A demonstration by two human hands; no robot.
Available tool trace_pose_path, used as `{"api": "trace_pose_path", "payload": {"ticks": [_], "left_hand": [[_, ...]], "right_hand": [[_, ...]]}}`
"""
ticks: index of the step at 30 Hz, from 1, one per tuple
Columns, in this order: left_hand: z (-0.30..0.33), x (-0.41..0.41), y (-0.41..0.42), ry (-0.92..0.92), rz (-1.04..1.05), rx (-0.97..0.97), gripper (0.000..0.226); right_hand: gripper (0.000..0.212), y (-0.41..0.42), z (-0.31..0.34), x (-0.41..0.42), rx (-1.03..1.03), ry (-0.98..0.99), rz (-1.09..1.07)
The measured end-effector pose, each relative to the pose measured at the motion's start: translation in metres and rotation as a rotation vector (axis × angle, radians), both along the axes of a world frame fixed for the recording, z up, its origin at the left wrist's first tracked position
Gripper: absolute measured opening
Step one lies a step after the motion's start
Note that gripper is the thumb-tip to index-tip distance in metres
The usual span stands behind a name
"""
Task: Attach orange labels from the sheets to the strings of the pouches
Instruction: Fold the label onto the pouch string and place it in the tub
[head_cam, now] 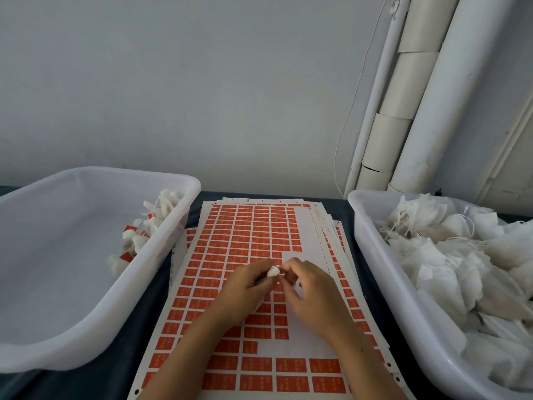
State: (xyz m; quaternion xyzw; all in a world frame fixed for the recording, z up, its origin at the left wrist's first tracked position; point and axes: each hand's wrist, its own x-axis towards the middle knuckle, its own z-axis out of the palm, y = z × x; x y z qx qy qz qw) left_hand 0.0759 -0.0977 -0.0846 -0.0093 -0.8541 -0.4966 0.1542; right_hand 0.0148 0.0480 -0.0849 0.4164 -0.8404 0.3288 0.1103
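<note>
- Two bare hands meet over the middle of a stack of white sheets printed with rows of small orange rectangular labels [245, 235], which lies on a dark blue table surface [350, 209] between two tubs.
- The left hand [245, 287] has its fingers curled round a small white fabric pouch [273, 271], of which only a bunched bit shows between thumb and fingertips.
- The right hand [310, 287] touches the left at the fingertips, its fingers bent and pinching something tiny beside the pouch; whether that is the string or a label is too small to tell.
- The top sheet has bare white patches where labels are missing: along its right column and in a block under and below the right hand.
- On the left stands a translucent white plastic tub [95, 284], mostly bare inside, with a small heap of white pouches carrying orange tags [141, 235] against its right wall.
- On the right, a second white plastic tub [383, 272] holds a large pile of loose white pouches with strings [450, 255].
- Behind the right tub, white pipes wrapped in pale sleeves [409, 105] run up a grey wall [173, 82], with a thin white cable [359, 82] beside them.
</note>
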Motion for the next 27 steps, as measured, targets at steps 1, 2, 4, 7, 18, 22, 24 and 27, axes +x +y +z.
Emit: {"api": "trace_pose_path", "payload": {"ticks": [1,2,4,7,18,22,24,27], "left_hand": [[-0.0015,-0.0007,-0.0005,-0.006,0.013,-0.012,0.021],[-0.0030,-0.0015,-0.0007,-0.008,0.024,-0.022,0.020],[-0.0055,-0.0022,-0.0002,-0.009,0.035,-0.031,0.020],[-0.0059,-0.0024,-0.0003,-0.010,0.040,-0.026,0.018],[-0.0037,-0.0024,0.0025,-0.016,0.008,-0.064,0.019],[-0.0007,-0.0023,0.0049,-0.055,-0.035,-0.006,0.025],[0.0008,-0.0022,0.0063,-0.072,-0.043,-0.024,0.026],[0.0016,-0.0004,0.0081,-0.096,-0.040,-0.100,0.029]], "right_hand": [[0.014,0.0007,0.0002,-0.0013,0.002,0.013,-0.011],[0.011,0.0013,0.0004,-0.0021,0.007,0.017,-0.016],[0.012,0.0017,-0.0006,-0.0024,0.020,-0.001,-0.004],[0.016,0.0013,-0.0019,-0.0003,0.016,-0.041,0.022],[0.016,-0.0018,-0.0016,0.0008,-0.031,-0.083,0.017],[0.021,-0.0031,-0.0020,-0.0004,-0.051,-0.048,-0.021],[0.020,-0.0025,-0.0023,-0.0007,-0.050,-0.042,-0.038],[0.019,0.0014,-0.0031,-0.0030,-0.044,-0.072,-0.013]]}}
